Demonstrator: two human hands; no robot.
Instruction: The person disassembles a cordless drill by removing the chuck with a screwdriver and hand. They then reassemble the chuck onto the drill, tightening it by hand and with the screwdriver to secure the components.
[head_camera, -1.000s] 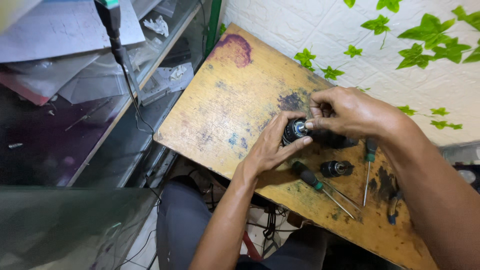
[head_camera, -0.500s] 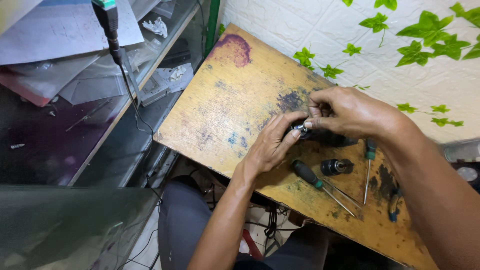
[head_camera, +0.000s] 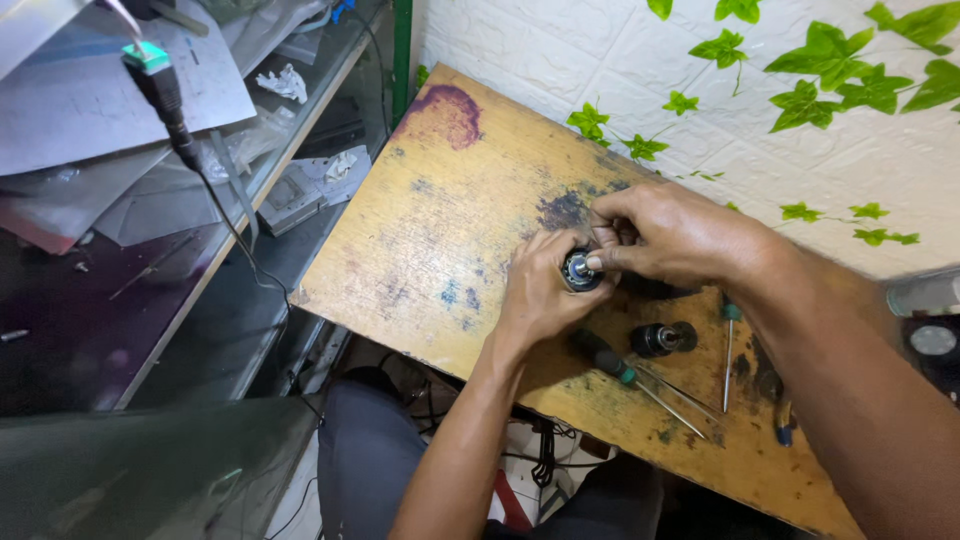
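My left hand (head_camera: 540, 290) grips a small round black part (head_camera: 579, 270) with a metal centre, just above a worn yellow wooden board (head_camera: 450, 230). My right hand (head_camera: 665, 235) reaches in from the right, its fingertips pinched on the top of the same part. Close by on the board lie a second black cylindrical part (head_camera: 660, 339), a black-handled screwdriver (head_camera: 625, 375) and a green-handled screwdriver (head_camera: 730, 345).
The board's near edge sits over my lap. A white wall with green leaf decals (head_camera: 800, 90) rises behind it. To the left, a glass shelf (head_camera: 150, 250) holds sheets and scraps, and a black cable with a green connector (head_camera: 155, 75) hangs down.
Both hands shifted slightly while turning the round part between them; the part stays held in the same spot.
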